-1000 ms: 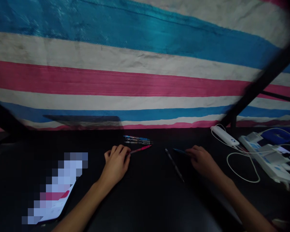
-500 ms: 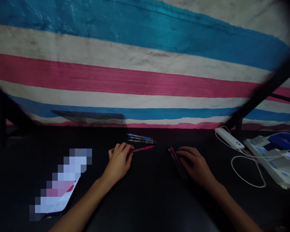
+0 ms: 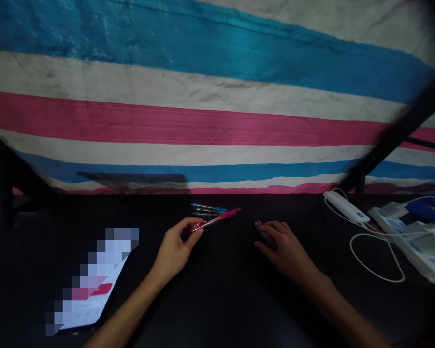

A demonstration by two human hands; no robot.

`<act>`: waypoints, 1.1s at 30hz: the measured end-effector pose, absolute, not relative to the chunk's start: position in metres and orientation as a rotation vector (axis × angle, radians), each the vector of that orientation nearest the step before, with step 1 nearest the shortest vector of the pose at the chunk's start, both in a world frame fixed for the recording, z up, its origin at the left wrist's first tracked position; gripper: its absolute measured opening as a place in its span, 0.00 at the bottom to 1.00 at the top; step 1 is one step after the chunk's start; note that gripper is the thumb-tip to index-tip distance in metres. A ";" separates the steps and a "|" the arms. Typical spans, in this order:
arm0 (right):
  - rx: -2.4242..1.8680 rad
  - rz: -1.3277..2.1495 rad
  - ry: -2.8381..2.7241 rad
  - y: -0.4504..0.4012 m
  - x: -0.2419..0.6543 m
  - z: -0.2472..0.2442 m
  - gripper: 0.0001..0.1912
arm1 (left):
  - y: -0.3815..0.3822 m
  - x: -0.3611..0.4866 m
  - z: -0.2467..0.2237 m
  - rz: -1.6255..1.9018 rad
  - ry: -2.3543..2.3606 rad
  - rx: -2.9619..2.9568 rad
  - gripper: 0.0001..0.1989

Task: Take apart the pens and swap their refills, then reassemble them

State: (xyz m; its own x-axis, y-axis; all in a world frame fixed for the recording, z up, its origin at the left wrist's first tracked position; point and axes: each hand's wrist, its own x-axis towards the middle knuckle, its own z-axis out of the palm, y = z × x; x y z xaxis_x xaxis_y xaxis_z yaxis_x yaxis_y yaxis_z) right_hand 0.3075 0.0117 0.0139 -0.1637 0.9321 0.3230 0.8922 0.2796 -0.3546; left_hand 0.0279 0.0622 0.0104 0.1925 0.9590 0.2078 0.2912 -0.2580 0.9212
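My left hand (image 3: 176, 245) is closed in a pinch on a pink pen (image 3: 213, 220). This pen slants up to the right, its pink end in front of several pens (image 3: 207, 211) with blue and dark parts, lying together on the black tabletop. To the right, my right hand (image 3: 284, 246) has its fingers curled over a small bundle of pens (image 3: 264, 233), one pink and at least one dark, with the thumb on their near side. The palm and fingers hide the lower part of that bundle.
A lit phone (image 3: 90, 304), partly pixelated, lies at the left. On the right are a white device (image 3: 346, 206), a looped white cable (image 3: 377, 279) and a power strip (image 3: 408, 249) with plugs. Striped sheeting (image 3: 217, 125) hangs behind the table, with a dark slanted bar (image 3: 391, 135).
The pink pen has been lifted and tilted up to the right in my left hand. My right hand has moved left and closed over the pen bundle. The view has shifted slightly.
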 end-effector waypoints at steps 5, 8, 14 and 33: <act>-1.238 0.392 -2.051 0.021 0.245 0.037 0.14 | 0.048 0.035 0.018 1.008 0.903 1.369 0.09; -1.016 0.558 -2.037 0.023 0.219 0.033 0.10 | 0.036 0.041 0.019 0.882 0.904 1.690 0.08; -1.020 0.763 -1.933 0.018 0.223 0.016 0.08 | 0.031 0.045 0.013 0.839 0.980 1.720 0.08; -1.250 1.613 -1.304 0.029 0.244 0.015 0.06 | 0.044 0.021 0.023 0.849 1.204 2.223 0.07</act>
